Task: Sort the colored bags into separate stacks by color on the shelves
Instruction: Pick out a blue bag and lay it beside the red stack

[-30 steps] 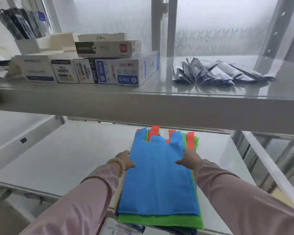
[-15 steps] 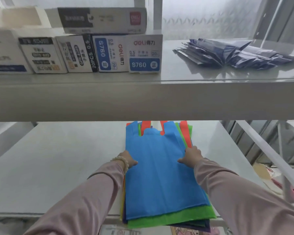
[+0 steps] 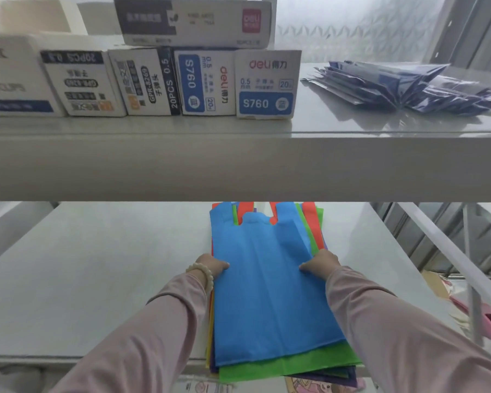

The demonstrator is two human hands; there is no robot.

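Overhanging the near lip of the lower shelf (image 3: 97, 279): stack of bags (image 3: 281, 367), blue bag (image 3: 267, 293) on top, long axis near to far, handles pointing far. Left hand (image 3: 210, 266) pinching its left edge, thumb on top; right hand (image 3: 322, 262) likewise on the right. Beyond, on the upper shelf (image 3: 238, 165): boxes (image 3: 204, 80), dark packets (image 3: 394, 86).

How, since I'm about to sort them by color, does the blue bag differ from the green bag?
The blue bag lies on top, most of its face showing; the green bag lies beneath, showing only a bottom strip and a right sliver. The left hand and right hand grip the blue bag's sides, thumbs on it, not on the green bag. Both lie flat on the shelf, handles toward the back.
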